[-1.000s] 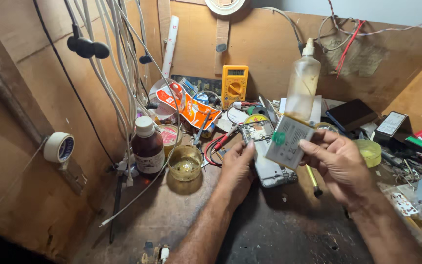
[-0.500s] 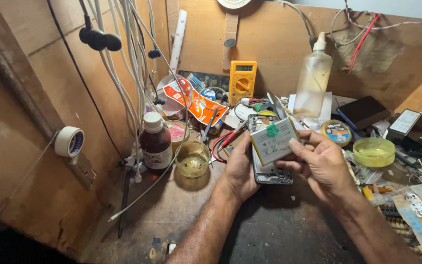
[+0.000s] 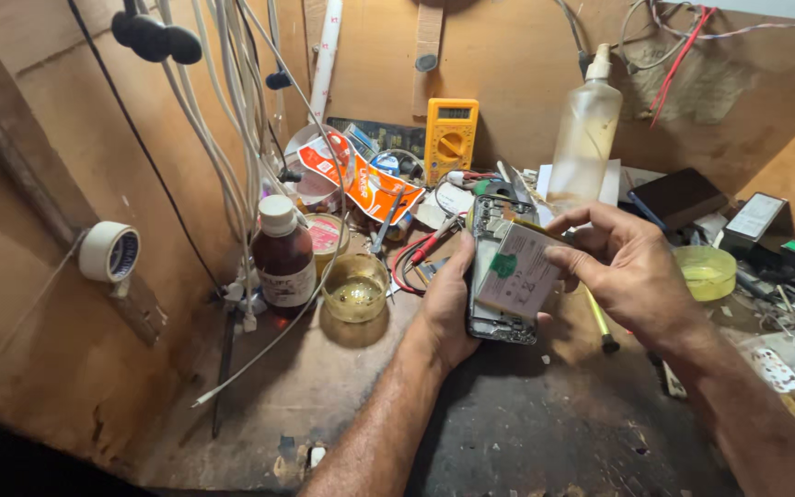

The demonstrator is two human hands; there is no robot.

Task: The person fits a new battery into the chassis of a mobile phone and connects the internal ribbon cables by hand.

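My left hand (image 3: 443,308) cups an opened phone (image 3: 488,230) from its left side, its back cover off and the inner parts showing. My right hand (image 3: 632,267) pinches a flat pale battery (image 3: 517,271) with a green mark, tilted over the phone's body and touching it at the lower edge. Both hands are over the dark worn bench top (image 3: 526,433), near its middle.
Left of the hands stand a brown bottle with a white cap (image 3: 282,258) and a small glass dish of yellowish liquid (image 3: 354,287). Behind are a yellow multimeter (image 3: 451,138), a spray bottle (image 3: 583,133), red probes and hanging cables (image 3: 232,120). A yellow-green dish (image 3: 706,271) sits right.
My right hand has brought the battery down from above the phone onto its body. The camera has moved closer and slightly left; my left hand still holds the phone.
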